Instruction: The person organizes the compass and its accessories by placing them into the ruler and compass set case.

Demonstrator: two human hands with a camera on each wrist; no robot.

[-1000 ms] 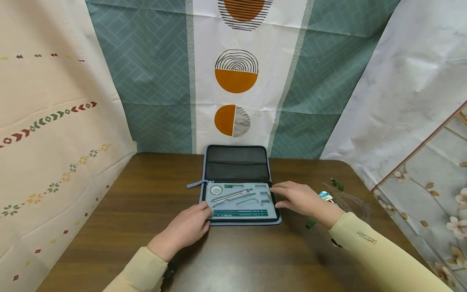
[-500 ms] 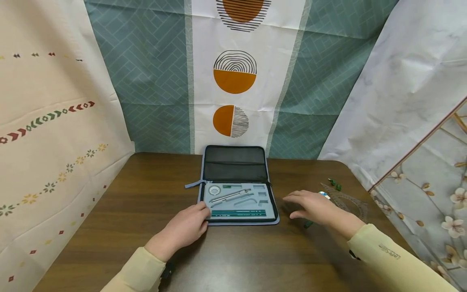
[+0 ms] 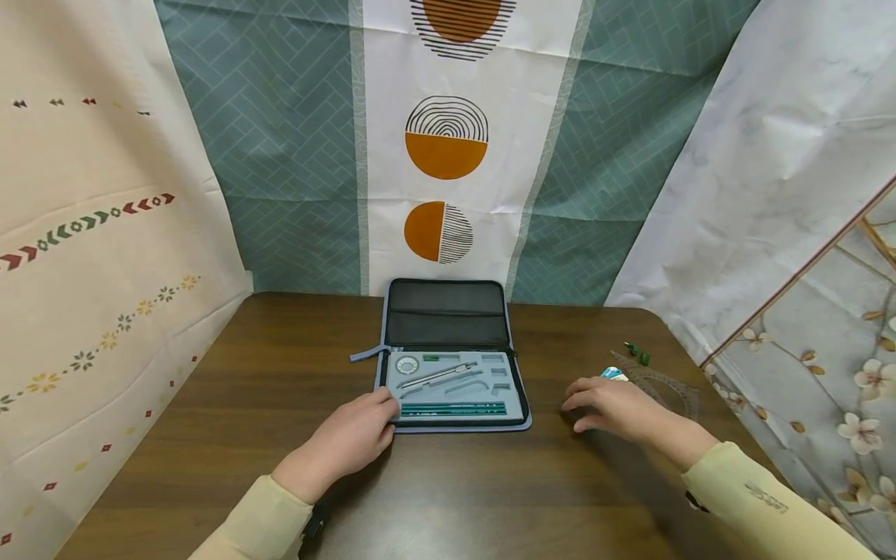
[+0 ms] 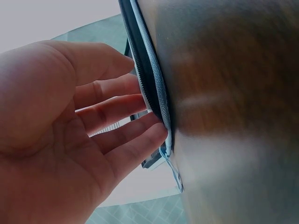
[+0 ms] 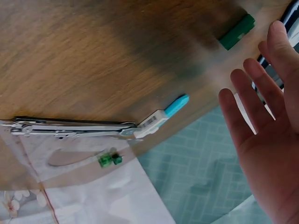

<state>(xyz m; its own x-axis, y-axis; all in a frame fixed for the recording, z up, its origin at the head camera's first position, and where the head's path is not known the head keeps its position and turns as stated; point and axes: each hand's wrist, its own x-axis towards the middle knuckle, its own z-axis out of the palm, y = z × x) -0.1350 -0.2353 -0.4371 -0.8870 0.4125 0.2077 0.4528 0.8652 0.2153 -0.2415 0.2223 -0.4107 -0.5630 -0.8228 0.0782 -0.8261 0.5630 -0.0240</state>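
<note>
Left hand (image 3: 339, 442): fingers nearly straight, tips resting on the near-left corner of the case (image 3: 462, 428), at its 8 o'clock. Any grip beneath the edge cannot be told.

The case lies on the table (image 3: 448, 498) with its lid (image 3: 448, 327) tilted back at 12 o'clock. Contents of the insert, by clock from its centre: white disc (image 3: 407, 365) at 10; small green piece (image 3: 430, 358) at 11; silver compass (image 3: 437, 376) across the middle; two green pencils (image 3: 455, 406) at 6. Recesses (image 3: 498, 372) between 1 and 3 stand vacant.

Right hand (image 3: 616, 404): toward the case's 3 to 4 o'clock, fingers loosely bent, holding nothing. Loose articles near it: blue-and-white packet (image 3: 614, 374), green fittings (image 3: 644, 358) at 2 to 3, clear drawing template (image 3: 691, 400) at 3. The right wrist view adds a hinged silver instrument (image 5: 70, 128) at 9 and a green block (image 5: 237, 31) between 1 and 2, apart from the fingers.

Progress, as judged: partial. Larger slots are filled; several small recesses are vacant and the loose articles remain outside.

Change from one second ago: the right hand has left the case's right edge and is now well apart. Left hand remains at its corner; visible contents appear unaltered.
</note>
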